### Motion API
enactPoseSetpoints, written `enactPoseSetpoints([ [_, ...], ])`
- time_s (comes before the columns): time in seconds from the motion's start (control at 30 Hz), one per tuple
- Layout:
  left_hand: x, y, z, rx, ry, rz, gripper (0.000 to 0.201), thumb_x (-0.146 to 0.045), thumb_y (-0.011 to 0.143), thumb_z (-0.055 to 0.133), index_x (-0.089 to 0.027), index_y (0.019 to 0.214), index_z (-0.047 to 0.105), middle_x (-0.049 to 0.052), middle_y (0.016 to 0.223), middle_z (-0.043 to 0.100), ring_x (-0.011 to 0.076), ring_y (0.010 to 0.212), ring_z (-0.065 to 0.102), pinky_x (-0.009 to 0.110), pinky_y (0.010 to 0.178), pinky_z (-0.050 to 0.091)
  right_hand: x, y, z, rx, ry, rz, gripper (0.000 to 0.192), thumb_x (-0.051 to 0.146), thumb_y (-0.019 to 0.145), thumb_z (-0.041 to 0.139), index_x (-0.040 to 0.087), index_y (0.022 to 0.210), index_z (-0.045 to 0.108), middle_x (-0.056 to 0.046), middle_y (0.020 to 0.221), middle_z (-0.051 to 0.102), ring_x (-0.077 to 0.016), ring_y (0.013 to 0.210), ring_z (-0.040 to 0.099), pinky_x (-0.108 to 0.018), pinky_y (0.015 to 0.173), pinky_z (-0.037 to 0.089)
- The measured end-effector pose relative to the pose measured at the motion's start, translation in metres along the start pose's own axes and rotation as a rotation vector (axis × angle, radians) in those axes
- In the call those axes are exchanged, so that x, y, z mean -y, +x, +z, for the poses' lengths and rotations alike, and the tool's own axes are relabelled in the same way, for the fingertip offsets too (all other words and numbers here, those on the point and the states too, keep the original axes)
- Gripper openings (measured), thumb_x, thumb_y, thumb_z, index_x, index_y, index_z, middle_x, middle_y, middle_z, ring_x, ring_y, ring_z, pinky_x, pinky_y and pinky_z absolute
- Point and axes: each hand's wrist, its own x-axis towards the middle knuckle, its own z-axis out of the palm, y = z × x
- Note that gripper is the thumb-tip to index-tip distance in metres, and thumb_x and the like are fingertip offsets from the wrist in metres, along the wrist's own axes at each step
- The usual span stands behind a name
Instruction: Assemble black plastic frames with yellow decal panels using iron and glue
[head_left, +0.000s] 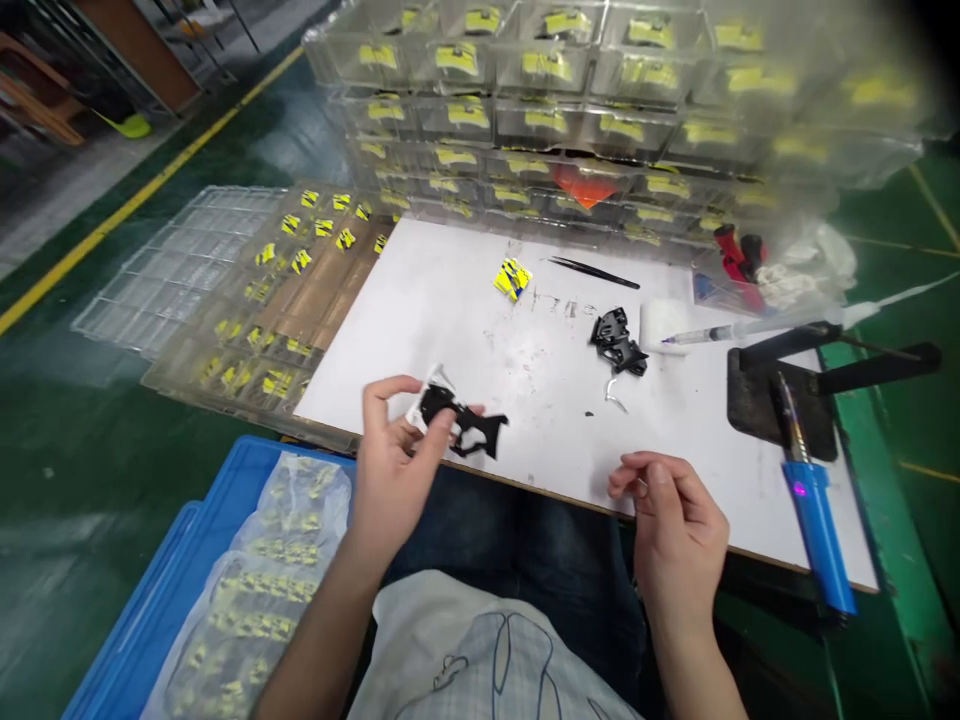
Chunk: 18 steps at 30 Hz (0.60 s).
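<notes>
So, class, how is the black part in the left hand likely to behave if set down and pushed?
The black part is probably stiff: the left hand grips one end and the other juts out without drooping. Its open gaps suggest it is light for its size. Its irregular outline should make it slide or catch rather than roll.

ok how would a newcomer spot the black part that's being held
Find the white tabletop and look along its near edge, left of centre. There the left hand pinches the black part, which has an opening through it. The other black pieces lie on the tabletop near the syringe; this one is held.
</notes>
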Motion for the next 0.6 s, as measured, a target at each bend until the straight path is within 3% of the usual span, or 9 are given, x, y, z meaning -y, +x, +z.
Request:
enactPoseSetpoints([
  [0.1,0.007,0.025,-0.033,-0.179,0.314,0.275,0.028,-0.033,0.097,0.060,-0.024,0.115,0.041,0.009,0.099,0.079,0.0243,0.094,0.078,0.029,0.069,0.057,-0.002,-0.001,-0.001,-0.005,-0.008,-0.012,0.027,0.046,0.094,0.069,0.020,0.090,0.074,0.000,0.072,0.068,-0.0118,0.064,0.061,-0.024,0.065,0.049],
  [0.17,0.013,0.041,-0.051,-0.242,0.625,0.431,0.023,-0.023,0.097,0.055,-0.023,0.117,0.043,0.013,0.121,0.075,0.0254,0.110,0.073,0.033,0.082,0.056,-0.002,-0.002,-0.002,0.002,-0.010,-0.030,0.027,0.046,0.094,0.069,0.020,0.089,0.074,0.000,0.070,0.067,-0.0117,0.062,0.061,-0.023,0.063,0.049],
  [0.3,0.025,0.064,-0.062,-0.076,0.956,0.530,0.023,-0.011,0.093,0.046,-0.023,0.111,0.052,0.010,0.139,0.066,0.0252,0.122,0.067,0.038,0.097,0.054,0.001,-0.007,-0.006,0.004,-0.057,-0.072,0.025,0.043,0.096,0.067,0.020,0.089,0.074,0.000,0.069,0.067,-0.0118,0.062,0.061,-0.024,0.062,0.050],
  [0.4,0.029,0.068,-0.054,0.051,0.973,0.574,0.021,-0.012,0.094,0.044,-0.021,0.108,0.057,0.010,0.137,0.067,0.0252,0.127,0.062,0.042,0.109,0.048,0.002,-0.012,-0.013,-0.024,-0.124,-0.108,0.024,0.041,0.097,0.065,0.021,0.089,0.073,0.001,0.070,0.067,-0.0120,0.063,0.061,-0.024,0.064,0.052],
  [0.6,0.026,0.067,-0.047,0.170,0.940,0.566,0.018,-0.014,0.092,0.046,-0.020,0.103,0.059,0.014,0.130,0.069,0.0268,0.126,0.062,0.049,0.110,0.048,0.000,-0.019,-0.027,-0.042,-0.176,-0.146,0.023,0.039,0.098,0.064,0.020,0.089,0.073,0.001,0.068,0.066,-0.0130,0.062,0.061,-0.026,0.064,0.052],
])
